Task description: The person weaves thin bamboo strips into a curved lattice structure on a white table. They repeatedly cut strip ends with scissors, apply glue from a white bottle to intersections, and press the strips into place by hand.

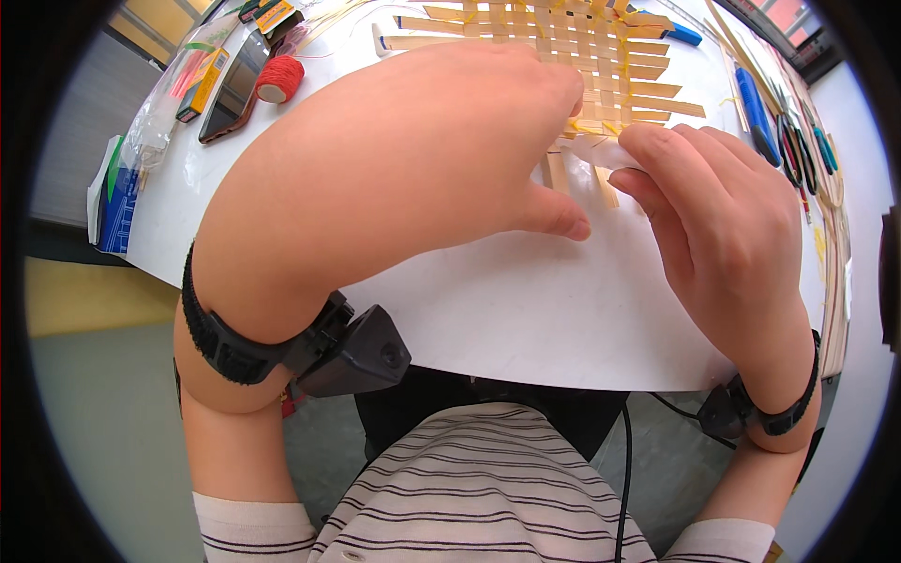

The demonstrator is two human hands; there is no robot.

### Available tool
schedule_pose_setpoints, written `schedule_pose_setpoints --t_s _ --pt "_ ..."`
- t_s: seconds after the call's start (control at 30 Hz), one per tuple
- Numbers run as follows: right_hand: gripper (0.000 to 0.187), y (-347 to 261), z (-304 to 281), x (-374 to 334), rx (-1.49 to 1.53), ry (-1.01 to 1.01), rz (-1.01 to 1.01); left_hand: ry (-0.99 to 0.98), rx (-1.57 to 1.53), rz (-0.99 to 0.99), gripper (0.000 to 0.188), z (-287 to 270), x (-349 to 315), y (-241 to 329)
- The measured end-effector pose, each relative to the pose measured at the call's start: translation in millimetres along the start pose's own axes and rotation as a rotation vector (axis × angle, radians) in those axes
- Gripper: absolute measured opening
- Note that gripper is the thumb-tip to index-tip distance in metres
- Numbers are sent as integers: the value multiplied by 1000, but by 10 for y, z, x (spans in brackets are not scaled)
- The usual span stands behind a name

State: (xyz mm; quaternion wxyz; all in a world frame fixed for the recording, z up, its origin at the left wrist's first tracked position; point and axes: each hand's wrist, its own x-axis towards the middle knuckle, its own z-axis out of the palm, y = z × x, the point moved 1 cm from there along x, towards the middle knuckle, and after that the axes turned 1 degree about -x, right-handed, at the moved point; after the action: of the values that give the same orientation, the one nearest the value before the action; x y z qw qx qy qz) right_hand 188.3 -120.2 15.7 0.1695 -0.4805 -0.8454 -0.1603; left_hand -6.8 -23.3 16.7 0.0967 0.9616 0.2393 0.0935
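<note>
A flat weave of pale bamboo-like strips lies at the far middle of the white table, its loose strip ends sticking out on both sides and toward me. Yellow thread or narrow strip shows along its edges. My left hand reaches across the weave's near left part, back upward, thumb spread away from the index finger; the other fingertips are hidden. At the near edge of the weave, my right hand pinches a small whitish translucent piece between thumb and index finger. What exactly this piece is cannot be made out.
A red thread spool, a dark phone and a small yellow box sit at the far left. On the right lie a blue-handled tool, dark-handled tools and long loose strips. The table edge curves before me.
</note>
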Motion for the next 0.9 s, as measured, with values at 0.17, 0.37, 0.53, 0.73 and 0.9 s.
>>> schedule_pose_setpoints --t_s 0.17,0.37,0.53,0.73,0.9 --pt "22 -7 -10 -5 -14 -13 3 3 3 -2 58 6 -4 -4" --pt "22 -3 -18 -15 12 7 -3 13 4 -2 60 9 -10 -1" --pt "18 53 -4 -22 74 85 22 17 -5 6 61 7 4 -10" --pt "15 92 -247 -56 273 1 349 -11 -99 -78 66 -42 16 -32" --pt "32 662 -296 -168 710 176 464 -102 -160 -133 69 -119 78 -62"
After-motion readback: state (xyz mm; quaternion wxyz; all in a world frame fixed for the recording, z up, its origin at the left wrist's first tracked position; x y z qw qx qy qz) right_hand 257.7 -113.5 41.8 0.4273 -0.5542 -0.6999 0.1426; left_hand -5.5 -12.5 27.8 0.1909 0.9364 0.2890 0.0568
